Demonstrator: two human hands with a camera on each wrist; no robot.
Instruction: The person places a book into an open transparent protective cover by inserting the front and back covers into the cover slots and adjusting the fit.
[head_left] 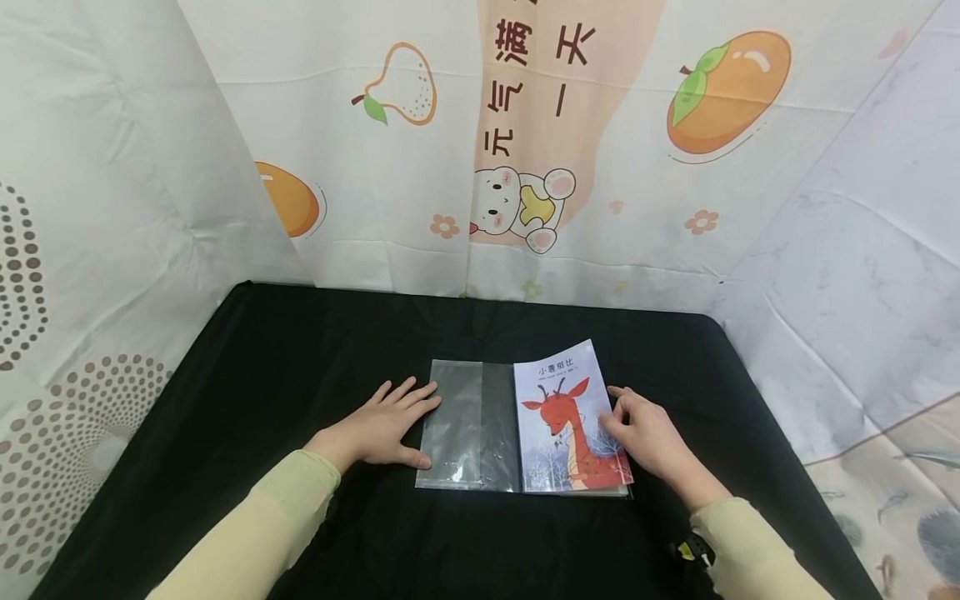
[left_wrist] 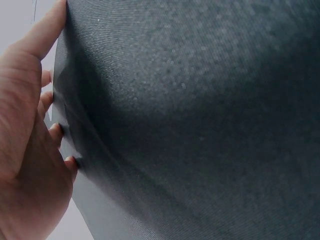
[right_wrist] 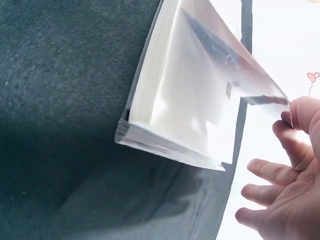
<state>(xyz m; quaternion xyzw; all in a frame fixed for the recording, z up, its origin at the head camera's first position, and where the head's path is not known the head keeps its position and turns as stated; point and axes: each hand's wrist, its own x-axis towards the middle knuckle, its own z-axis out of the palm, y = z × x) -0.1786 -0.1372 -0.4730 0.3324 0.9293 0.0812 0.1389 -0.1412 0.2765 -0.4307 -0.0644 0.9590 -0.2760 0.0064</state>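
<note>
A book with a red deer on its pale blue cover lies at the right side of a spread clear plastic book cover. My right hand pinches the edge of the book's front cover between thumb and forefinger. In the right wrist view, that front cover is raised at a slant off the white page block, and my other right fingers are spread apart. My left hand lies flat with fingers spread, its fingertips at the left edge of the plastic. The left wrist view shows my left hand on black cloth.
Black cloth covers the table under everything. White curtains with fruit and bear prints stand behind the table's far edge, and more curtains hang at both sides. A dark watch-like band is by the right sleeve.
</note>
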